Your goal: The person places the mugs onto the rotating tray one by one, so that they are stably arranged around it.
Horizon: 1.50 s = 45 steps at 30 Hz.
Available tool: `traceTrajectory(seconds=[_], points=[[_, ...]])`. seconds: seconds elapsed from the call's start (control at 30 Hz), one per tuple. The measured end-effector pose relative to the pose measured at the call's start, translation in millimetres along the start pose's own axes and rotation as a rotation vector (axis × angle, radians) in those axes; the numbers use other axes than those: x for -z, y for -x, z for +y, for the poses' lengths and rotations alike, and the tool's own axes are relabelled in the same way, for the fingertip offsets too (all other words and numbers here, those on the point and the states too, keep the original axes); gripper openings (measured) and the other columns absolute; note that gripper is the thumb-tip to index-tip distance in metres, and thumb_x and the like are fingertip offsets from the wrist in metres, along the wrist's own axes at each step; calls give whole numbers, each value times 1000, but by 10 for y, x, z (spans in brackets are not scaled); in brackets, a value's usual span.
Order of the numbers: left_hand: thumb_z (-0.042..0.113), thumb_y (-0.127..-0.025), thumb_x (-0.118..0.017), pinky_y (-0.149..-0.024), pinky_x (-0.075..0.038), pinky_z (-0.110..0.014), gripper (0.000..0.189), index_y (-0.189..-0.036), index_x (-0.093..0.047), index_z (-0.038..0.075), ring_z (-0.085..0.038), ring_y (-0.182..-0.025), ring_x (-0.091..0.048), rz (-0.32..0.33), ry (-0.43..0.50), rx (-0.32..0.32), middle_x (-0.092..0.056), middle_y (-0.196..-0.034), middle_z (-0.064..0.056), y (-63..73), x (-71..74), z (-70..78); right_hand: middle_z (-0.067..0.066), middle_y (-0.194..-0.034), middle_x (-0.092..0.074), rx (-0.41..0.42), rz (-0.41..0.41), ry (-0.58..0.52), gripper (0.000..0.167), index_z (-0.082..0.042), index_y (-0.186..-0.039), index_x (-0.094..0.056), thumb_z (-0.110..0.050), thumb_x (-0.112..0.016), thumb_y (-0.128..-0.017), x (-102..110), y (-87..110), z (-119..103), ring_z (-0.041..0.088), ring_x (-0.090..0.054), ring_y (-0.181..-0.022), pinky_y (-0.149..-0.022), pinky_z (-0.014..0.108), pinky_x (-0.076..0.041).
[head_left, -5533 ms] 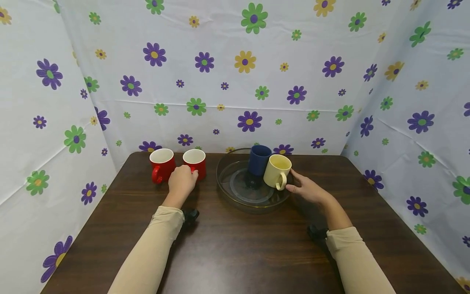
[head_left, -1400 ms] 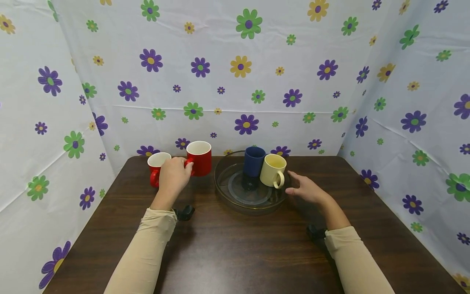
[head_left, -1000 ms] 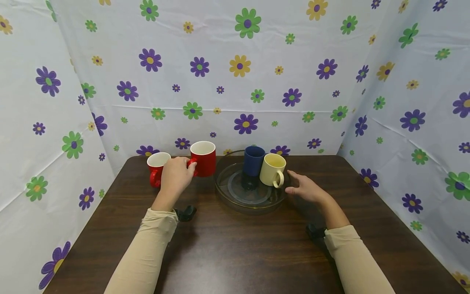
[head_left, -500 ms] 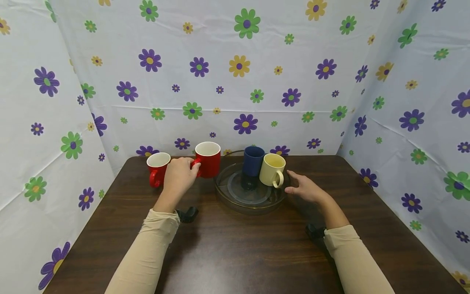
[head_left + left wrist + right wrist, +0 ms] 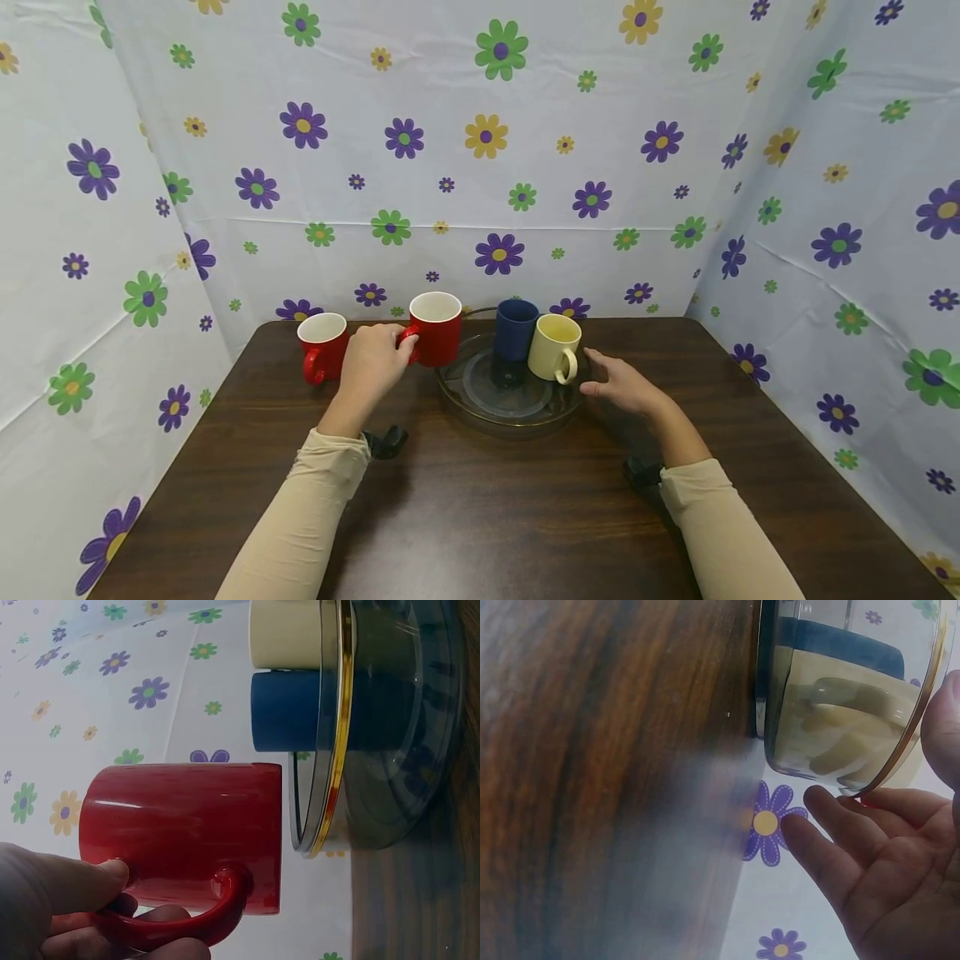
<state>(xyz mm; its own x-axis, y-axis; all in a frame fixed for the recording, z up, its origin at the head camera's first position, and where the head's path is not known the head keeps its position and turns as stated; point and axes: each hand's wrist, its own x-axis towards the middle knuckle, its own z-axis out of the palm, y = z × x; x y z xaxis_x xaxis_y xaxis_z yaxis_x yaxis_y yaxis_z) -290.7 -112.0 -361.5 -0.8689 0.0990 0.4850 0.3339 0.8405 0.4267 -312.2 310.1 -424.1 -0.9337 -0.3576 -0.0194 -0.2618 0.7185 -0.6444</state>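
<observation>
My left hand (image 5: 372, 364) grips the handle of a red mug (image 5: 180, 825) with a white inside. In the left wrist view the mug is off the table, its base level with the rim of a smoky clear round tray (image 5: 335, 750). Inside that tray stand a dark blue mug (image 5: 515, 331) and a pale yellow mug (image 5: 556, 346), side by side toward its right. My right hand (image 5: 622, 383) is at the tray's right side, fingers relaxed and spread, fingertips right at the wall. Another red mug (image 5: 322, 343) stands on the table left of my left hand.
The dark wooden table (image 5: 480, 508) ends at a flower-print cloth (image 5: 450, 150) hung behind it and at both sides. A black wrist strap mount (image 5: 386, 442) juts from the left wrist, and a similar black mount (image 5: 641, 472) from the right.
The left hand has taken the nearer red mug by its handle, raised it and carried it right, up to the tray's left edge. The right hand has stayed by the tray.
</observation>
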Motion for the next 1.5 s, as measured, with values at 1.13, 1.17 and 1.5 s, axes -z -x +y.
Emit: traceTrajectory(seconds=[1.13,1.17,1.5], points=[[20,-96,-71,-64,-57,-35,20,-102,-78,3,-22,-65,-61,-91,15,-125,-77,-86,-11,15,-218,137,37,-154,-31,10,42,12,74,12,-154,-27,-15,-68,-98,-6,-13,3,55,-40,-136,-110,65,-36],[20,-96,-71,-64,-56,-35,20,-102,-78,3,-22,-66,-61,-92,12,-128,-77,-86,-11,17,-223,142,37,-154,-32,8,43,10,74,12,-154,-27,-15,-68,-98,-9,-10,3,55,-40,-136,-110,65,-36],[21,-95,-72,-60,-53,-34,18,-98,-79,4,-21,-64,-60,-107,37,-145,-75,-78,-7,28,-292,185,38,-152,-34,-12,42,-35,75,13,-154,-24,-17,-66,-100,-4,-8,-23,54,-42,-136,-109,62,-39]])
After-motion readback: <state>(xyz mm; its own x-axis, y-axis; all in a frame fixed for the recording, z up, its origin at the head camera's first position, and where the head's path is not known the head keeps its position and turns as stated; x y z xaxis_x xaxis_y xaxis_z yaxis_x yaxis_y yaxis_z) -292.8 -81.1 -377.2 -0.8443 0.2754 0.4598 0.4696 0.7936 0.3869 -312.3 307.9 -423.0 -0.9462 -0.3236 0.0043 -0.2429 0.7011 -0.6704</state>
